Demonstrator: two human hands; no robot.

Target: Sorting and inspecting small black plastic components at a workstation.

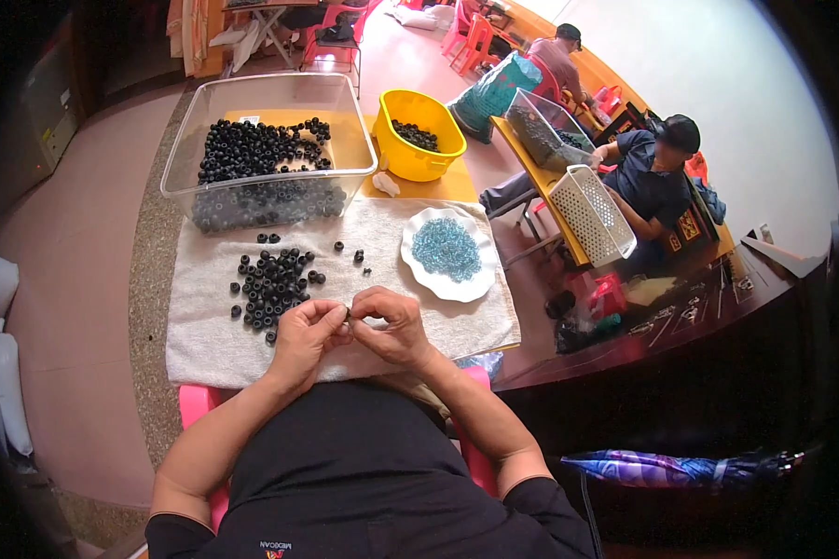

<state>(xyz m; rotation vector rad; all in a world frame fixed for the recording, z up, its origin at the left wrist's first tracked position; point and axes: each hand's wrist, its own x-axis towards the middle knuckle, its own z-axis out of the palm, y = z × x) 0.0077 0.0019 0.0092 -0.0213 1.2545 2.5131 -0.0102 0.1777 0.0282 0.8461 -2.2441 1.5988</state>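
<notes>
My left hand (309, 337) and my right hand (390, 326) meet over the near edge of a white towel (354, 278). Between thumb and finger, the left pinches a small black round part (348, 315). Closed in a pinch, the right touches that part's other side; whatever else its fingertips hold is hidden. Just beyond the left hand lies a loose pile of black hollow round parts (277, 283). A few strays (359, 255) sit nearer the middle. To the right, a white scalloped plate (471, 292) bears many tiny clear-blue pieces (446, 250).
A large clear bin (270, 84) of black parts stands far left on the table, beside a yellow tub (391, 102) of dark pieces. Crumpled white tissue (385, 184) lies between them. Rightward, a person (648, 177) sits at another table with a white perforated basket (592, 214).
</notes>
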